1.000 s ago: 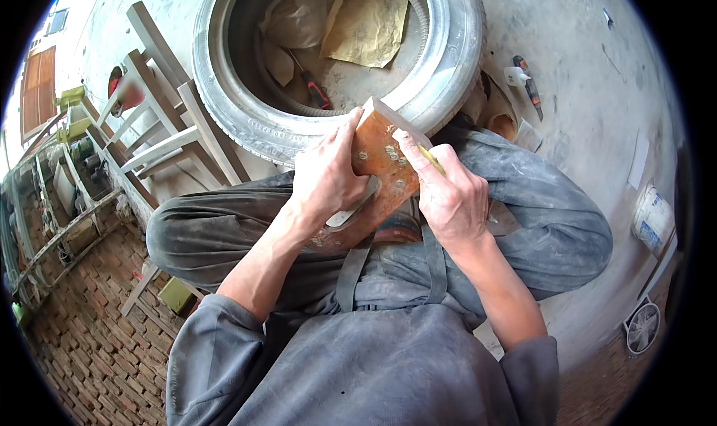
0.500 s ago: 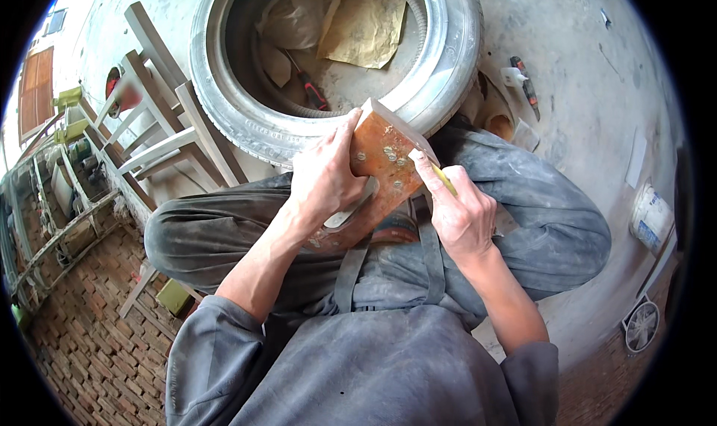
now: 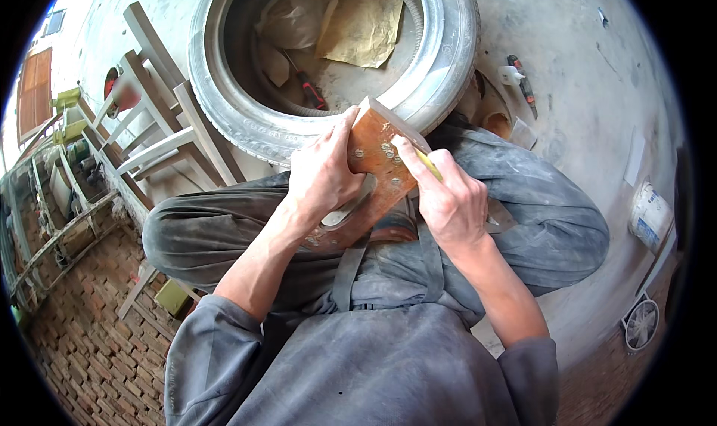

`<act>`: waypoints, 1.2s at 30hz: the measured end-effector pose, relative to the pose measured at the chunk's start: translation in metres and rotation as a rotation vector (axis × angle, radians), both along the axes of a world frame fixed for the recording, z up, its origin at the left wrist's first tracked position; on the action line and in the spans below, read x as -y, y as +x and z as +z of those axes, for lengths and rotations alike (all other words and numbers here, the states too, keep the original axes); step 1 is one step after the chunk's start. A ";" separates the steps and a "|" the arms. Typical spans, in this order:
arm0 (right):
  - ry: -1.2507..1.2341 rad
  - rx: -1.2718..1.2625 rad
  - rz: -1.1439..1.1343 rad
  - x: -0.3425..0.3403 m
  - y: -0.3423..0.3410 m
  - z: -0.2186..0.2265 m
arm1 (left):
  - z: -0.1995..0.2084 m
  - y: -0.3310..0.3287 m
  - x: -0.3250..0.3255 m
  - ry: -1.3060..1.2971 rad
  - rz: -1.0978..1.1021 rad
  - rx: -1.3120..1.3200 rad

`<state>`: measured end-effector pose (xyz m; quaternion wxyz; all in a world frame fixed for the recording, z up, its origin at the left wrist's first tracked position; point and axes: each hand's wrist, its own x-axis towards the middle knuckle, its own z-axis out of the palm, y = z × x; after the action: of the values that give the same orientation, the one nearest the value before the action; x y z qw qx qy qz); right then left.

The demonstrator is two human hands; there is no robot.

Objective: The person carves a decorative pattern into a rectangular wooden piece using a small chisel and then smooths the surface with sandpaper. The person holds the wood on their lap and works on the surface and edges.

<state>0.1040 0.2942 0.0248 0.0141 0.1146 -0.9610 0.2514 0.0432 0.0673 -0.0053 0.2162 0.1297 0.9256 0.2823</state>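
A reddish-brown wooden piece (image 3: 376, 161) with a slot-like cut-out and several screw heads in its face lies tilted over my lap, its far end against the near side of a tyre. My left hand (image 3: 321, 173) is closed round its left side, thumb on the face by the cut-out. My right hand (image 3: 453, 200) is closed on a thin yellow-handled tool (image 3: 429, 166). The right index finger stretches along the tool and presses toward the screw heads near the right edge. The tool's working tip is hidden by that finger.
A dusty tyre (image 3: 258, 127) lies flat ahead, with a red-and-black screwdriver (image 3: 310, 90) and brown paper (image 3: 362, 26) inside. Another red-and-black tool (image 3: 523, 86) is on the floor at right. A white bucket (image 3: 648, 215) stands far right, a grey wooden frame (image 3: 168, 138) at left.
My right hand has moved a little left and up across the wooden piece, its fingertip now closer to the screw heads. The left hand keeps its grip almost unchanged.
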 end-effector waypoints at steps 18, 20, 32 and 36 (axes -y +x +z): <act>0.005 -0.044 -0.006 -0.010 0.021 -0.010 | -0.003 0.001 0.000 0.010 0.003 -0.020; 0.015 -0.053 0.004 -0.018 0.024 -0.013 | -0.006 0.001 0.001 0.022 0.010 -0.070; 0.013 -0.010 -0.037 -0.025 0.035 -0.010 | -0.005 0.001 -0.001 0.047 0.006 -0.100; 0.002 -0.054 -0.016 -0.012 0.020 -0.010 | -0.007 0.003 0.000 0.024 0.012 -0.056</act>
<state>0.1242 0.3060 0.0149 0.0421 0.1137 -0.9614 0.2470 0.0464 0.0670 -0.0126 0.1870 0.1344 0.9286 0.2910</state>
